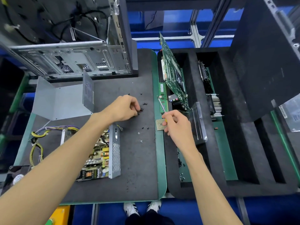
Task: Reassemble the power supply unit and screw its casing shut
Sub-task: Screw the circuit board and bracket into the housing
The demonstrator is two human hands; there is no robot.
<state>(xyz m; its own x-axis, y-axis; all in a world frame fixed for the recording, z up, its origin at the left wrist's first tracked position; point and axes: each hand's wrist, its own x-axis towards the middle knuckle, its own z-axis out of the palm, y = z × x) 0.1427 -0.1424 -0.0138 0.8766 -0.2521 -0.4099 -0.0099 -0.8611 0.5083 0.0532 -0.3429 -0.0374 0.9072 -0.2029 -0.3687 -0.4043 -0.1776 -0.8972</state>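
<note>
Open PSU casing (115,150) holds circuit board (97,158).

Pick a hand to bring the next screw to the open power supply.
Left. The left hand is already pinching a black screw on the mat beside the power supply. The right hand grips the screwdriver.

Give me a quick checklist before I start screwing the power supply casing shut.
1. Screw in left hand: ok, fingertips pinch a small black screw on the mat.
2. Screwdriver in right hand: ok, held.
3. Spare screws nearby: ok, scattered on the mat.
4. Cover on the power supply: not ok, it lies apart and the board is exposed.
5. Wires tucked inside: not ok, they trail outside.
</note>
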